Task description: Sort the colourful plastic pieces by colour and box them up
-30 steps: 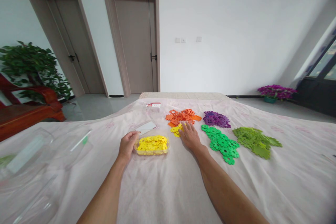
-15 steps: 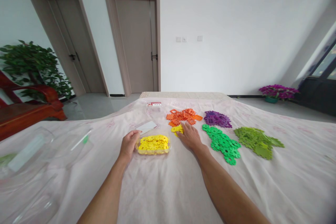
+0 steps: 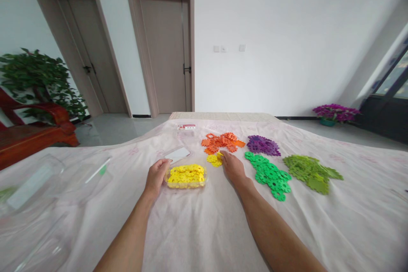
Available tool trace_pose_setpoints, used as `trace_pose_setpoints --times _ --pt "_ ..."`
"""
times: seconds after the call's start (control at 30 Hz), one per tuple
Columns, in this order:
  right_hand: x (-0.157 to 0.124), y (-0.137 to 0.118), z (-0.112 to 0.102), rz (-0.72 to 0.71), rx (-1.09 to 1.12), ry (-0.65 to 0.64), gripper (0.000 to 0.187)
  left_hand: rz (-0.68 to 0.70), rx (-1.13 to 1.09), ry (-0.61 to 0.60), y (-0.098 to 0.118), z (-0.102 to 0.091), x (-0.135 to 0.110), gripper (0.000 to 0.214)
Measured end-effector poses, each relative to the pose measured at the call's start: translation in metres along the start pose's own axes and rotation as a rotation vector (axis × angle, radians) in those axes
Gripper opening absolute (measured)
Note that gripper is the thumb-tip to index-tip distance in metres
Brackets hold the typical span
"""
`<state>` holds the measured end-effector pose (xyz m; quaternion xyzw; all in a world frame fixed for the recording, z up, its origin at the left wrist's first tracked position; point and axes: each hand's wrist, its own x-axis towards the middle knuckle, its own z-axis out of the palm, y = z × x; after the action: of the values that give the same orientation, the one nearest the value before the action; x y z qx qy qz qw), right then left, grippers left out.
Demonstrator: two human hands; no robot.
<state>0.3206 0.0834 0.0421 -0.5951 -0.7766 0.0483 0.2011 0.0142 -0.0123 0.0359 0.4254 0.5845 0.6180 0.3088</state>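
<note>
A clear plastic box (image 3: 186, 185) filled with yellow notched snowflake discs (image 3: 186, 172) stands on the cloth in front of me. My left hand (image 3: 157, 175) is closed on the box's left rim. To the right of the box lies a small loose group of yellow discs (image 3: 214, 160). My right hand (image 3: 233, 166) is at that group's right side, thumb and fingers pinched on a yellow disc at its edge. The fingertips partly cover the pinched disc. Just behind this hand sits a pile of orange pieces (image 3: 223, 141).
Green discs (image 3: 269, 174), purple pieces (image 3: 263, 145) and olive-green pieces (image 3: 310, 172) lie in piles on the right. A clear lid with a white label (image 3: 177, 154) rests behind the box. More clear plastic containers (image 3: 79, 176) are on the left. Pale patterned cloth (image 3: 197, 229) covers the table.
My right hand has drawn slightly to the right, and its fingers have closed from lying over the loose yellow discs to a pinch. The left hand stays on the box.
</note>
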Motion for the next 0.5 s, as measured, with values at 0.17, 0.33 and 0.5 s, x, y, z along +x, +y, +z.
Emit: trace_pose_setpoints --times 0.17,0.33,0.5 --pt "0.0033 0.0041 0.0023 0.039 -0.066 0.014 0.038 -0.037 -0.037 -0.003 0.0033 0.0011 -0.0018 0.038" --pt "0.0025 0.0009 -0.0014 -0.055 -0.079 0.026 0.029 -0.049 -0.052 -0.004 0.0056 0.0016 -0.0031 0.036" --pt "0.0019 -0.0012 -0.0030 0.041 -0.093 0.043 0.026 -0.030 -0.033 -0.009 0.0036 0.0009 -0.0022 0.037"
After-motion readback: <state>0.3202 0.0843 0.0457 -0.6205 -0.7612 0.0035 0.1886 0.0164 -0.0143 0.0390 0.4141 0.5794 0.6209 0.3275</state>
